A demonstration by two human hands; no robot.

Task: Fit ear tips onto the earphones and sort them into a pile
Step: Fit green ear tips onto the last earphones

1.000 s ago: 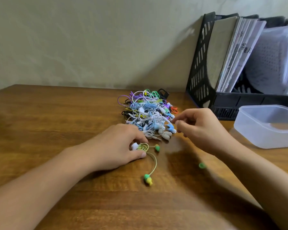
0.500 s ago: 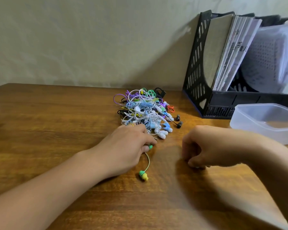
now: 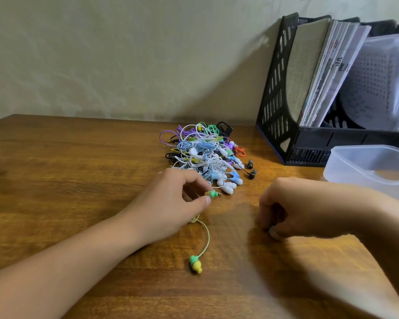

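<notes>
pile: a tangle of coloured earphones point(image 3: 205, 155) lies on the wooden table point(image 3: 67, 169) near the wall, many of its buds already wearing tips, so much of the sorting looks done.
pair in hand: the left hand point(image 3: 168, 203) pinches one bud point(image 3: 211, 194) of a yellow-green pair between thumb and fingertips, just in front of the pile; that bud shows a green tip.
other bud: the second bud point(image 3: 195, 264) of the same pair lies on the table nearer the person, joined by its thin cord point(image 3: 206, 238); it shows green and yellow, but i cannot tell whether a tip is properly seated.
right hand: the right hand point(image 3: 293, 208) is curled with its fingertips pressed to the table, well apart from the pile; whether it grips a loose tip i cannot tell.
left to do: by my judgement, finish this pair and add it to the pile.
hidden: the rest of the cord is under the left palm; the plastic tub point(image 3: 373, 171) at right is cut by the frame edge and its contents are unclear.
hard to see: the right hand is blurred.
</notes>
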